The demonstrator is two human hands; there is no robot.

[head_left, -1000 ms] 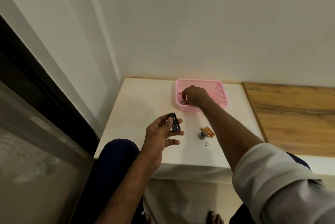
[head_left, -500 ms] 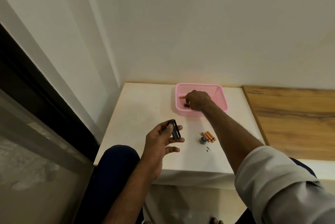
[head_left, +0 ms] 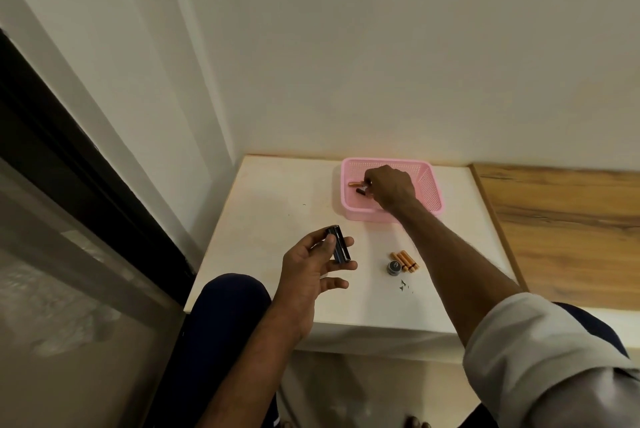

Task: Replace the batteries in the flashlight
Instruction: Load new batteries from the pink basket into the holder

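My left hand (head_left: 311, 265) holds a small black flashlight body (head_left: 337, 243) between thumb and fingers above the white table. My right hand (head_left: 391, 185) reaches into a pink perforated basket (head_left: 433, 185) at the back of the table, fingertips at a copper-coloured battery (head_left: 355, 183) and a dark battery (head_left: 361, 191) lying on the basket floor; whether the fingers grip either one is hidden. A bunch of copper-coloured batteries (head_left: 405, 260) lies on the table beside a small round grey cap (head_left: 394, 267).
The white table (head_left: 270, 220) stands against a white wall in a corner. A wooden surface (head_left: 561, 230) adjoins it on the right. A dark window frame runs along the left. Tiny dark specks (head_left: 403, 285) lie near the cap. My knee (head_left: 228, 296) sits under the table's front edge.
My right hand has shifted a little farther into the basket, toward its middle. The left hand keeps the flashlight body in about the same place. The camera has tilted slightly.
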